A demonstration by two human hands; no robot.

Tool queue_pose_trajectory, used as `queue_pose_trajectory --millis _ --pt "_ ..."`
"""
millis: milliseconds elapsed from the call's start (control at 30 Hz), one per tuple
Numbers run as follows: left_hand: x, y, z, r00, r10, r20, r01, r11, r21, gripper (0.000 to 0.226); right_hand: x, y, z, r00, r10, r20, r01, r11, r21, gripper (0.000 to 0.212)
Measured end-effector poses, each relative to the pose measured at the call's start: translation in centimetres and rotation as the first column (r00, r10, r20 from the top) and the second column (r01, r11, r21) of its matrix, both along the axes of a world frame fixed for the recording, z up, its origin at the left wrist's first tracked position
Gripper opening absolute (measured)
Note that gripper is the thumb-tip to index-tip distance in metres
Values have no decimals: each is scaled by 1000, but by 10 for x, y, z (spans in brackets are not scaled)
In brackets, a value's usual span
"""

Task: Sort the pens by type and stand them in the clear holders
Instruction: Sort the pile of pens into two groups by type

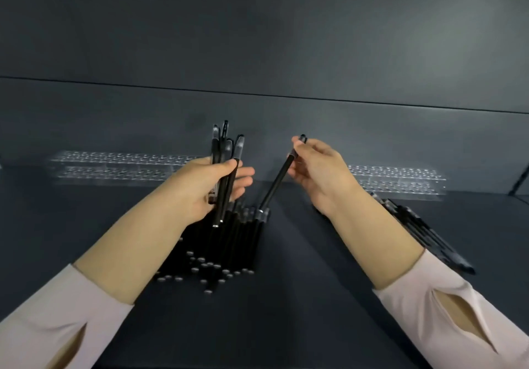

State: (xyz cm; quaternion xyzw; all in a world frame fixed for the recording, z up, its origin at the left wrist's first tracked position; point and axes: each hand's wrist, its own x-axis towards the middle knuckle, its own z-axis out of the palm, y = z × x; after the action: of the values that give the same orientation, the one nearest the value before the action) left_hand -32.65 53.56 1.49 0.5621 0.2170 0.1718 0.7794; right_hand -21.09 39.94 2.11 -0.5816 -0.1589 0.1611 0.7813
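My left hand grips a bunch of black pens upright, their capped ends sticking up above my fingers. My right hand pinches the top end of a single black pen, which slants down to the left. Its lower tip reaches the far end of a pile of black pens lying on the dark table between my forearms. Two clear holders with rows of holes stand at the back: one on the left, one on the right.
A second, smaller group of black pens lies on the table to the right, partly hidden by my right forearm. The dark table surface runs back to a dark wall behind the holders.
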Motion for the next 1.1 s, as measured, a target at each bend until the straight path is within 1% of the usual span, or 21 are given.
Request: queue_pose_trajectory --millis 67,100,200,267,333,467,567,633,700,800,833,900,967,1000,1100 --pt "-10 22 0 1000 22 22 -21 999 -30 12 -12 22 -2 997 -70 29 70 998 2 9" --pt "-15 32 1 999 28 28 -27 999 -33 12 -18 32 -4 991 -108 76 108 994 0 11" --pt "-29 58 1 999 39 25 -39 999 -16 13 -30 59 -11 931 -184 315 212 976 -54 14" --pt "-37 70 -1 998 58 7 -58 998 -8 14 -36 71 -14 885 -157 439 237 962 -132 15" --pt "-44 80 -4 997 69 -33 -69 998 -5 15 -38 80 -17 863 -97 496 236 945 -226 16" --pt "-50 92 -6 994 12 -106 -14 1000 -19 14 -41 93 -30 863 50 503 196 884 -424 13" --pt "-54 96 -8 991 -75 -110 70 997 -44 17 -41 96 -41 880 133 456 133 852 -506 16" --pt "-55 96 -10 984 -130 -117 133 991 14 18 -40 94 -46 890 163 426 101 840 -533 22" --pt "-56 95 -13 979 -156 -134 169 981 90 18 -39 92 -48 890 185 416 81 835 -545 21" --pt "-57 92 -15 979 -167 -116 182 975 131 14 -41 90 -45 902 168 398 64 860 -507 10" --pt "-58 91 -16 978 -179 -105 192 973 129 12 -42 90 -42 909 158 385 46 881 -471 11" --pt "-58 89 -17 972 -217 -93 229 964 134 13 -46 89 -36 935 180 306 -60 930 -363 18" --pt "-58 86 -19 963 -253 -91 264 954 143 17 -51 90 -30 949 228 219 -179 958 -223 15" --pt "-58 85 -21 960 -265 -88 276 950 144 18 -54 90 -29 949 246 198 -214 962 -170 12" --pt "-56 83 -25 962 -266 -64 273 949 158 18 -57 91 -27 949 278 150 -267 960 -89 7"
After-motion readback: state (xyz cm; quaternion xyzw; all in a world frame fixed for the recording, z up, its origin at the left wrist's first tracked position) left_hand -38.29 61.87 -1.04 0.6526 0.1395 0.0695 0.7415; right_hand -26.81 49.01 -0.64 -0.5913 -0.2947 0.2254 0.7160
